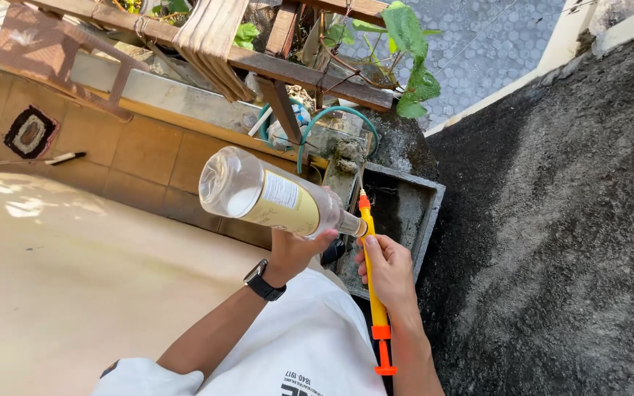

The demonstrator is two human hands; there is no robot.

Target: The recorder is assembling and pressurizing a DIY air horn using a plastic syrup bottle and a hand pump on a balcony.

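I see a rough dark wall (pixel 574 220) filling the right side and a tan tiled floor (pixel 75 242) on the left, with a grey concrete trough (pixel 405 213) between them, straight below my hands. A weathered wooden frame (pixel 288 66) crosses the top, with leaves (pixel 412 51) and a green hose (pixel 332 117) behind it.

My left hand (pixel 295 246) grips a clear bottle (pixel 266 194) with a yellow label, fingers wrapped around its lower body, thumb curled over the near side. It is tipped almost flat, base up and left, neck down and right, which I judge lets the mouth meet the sprayer. On that wrist sits a black watch (pixel 262 281).

My right hand (pixel 389 270) closes around a yellow sprayer (pixel 372 286), fingers pressed together along the barrel. The orange tip points up at the bottle's mouth; the orange plunger end (pixel 383 352) hangs down by my forearm. Both meet just over the trough's near edge.

The frame's post and the hose crowd the space beyond the trough.
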